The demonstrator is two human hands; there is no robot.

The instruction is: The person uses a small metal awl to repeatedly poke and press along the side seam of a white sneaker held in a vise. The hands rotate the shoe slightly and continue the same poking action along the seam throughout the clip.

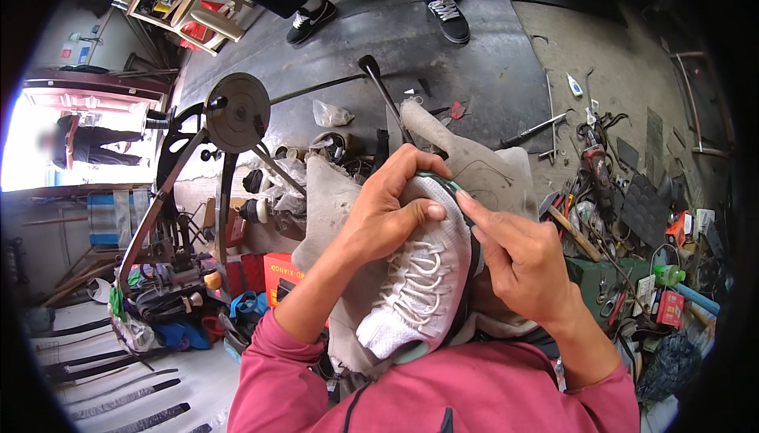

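Note:
A white knit sneaker [411, 291] with white laces lies on a grey cloth [498, 180] over my lap, toe pointing away from me. My left hand [387, 212] grips its front end, thumb on the upper and fingers over the far edge. A green strip [444, 181] runs along the toe's edge; I cannot tell whether it is part of the sole. My right hand [518, 263] is beside the shoe, index finger on that strip, the other fingers curled; what they hold, if anything, is hidden. A dark sole edge shows along the shoe's right side.
A black metal machine [237, 113] stands at left. A hammer [573, 231], pliers and other tools lie at right, near a green box [593, 279]. A red box [281, 279] is left of my lap. A person's shoes [447, 18] are ahead; another person [99, 141] is in the doorway.

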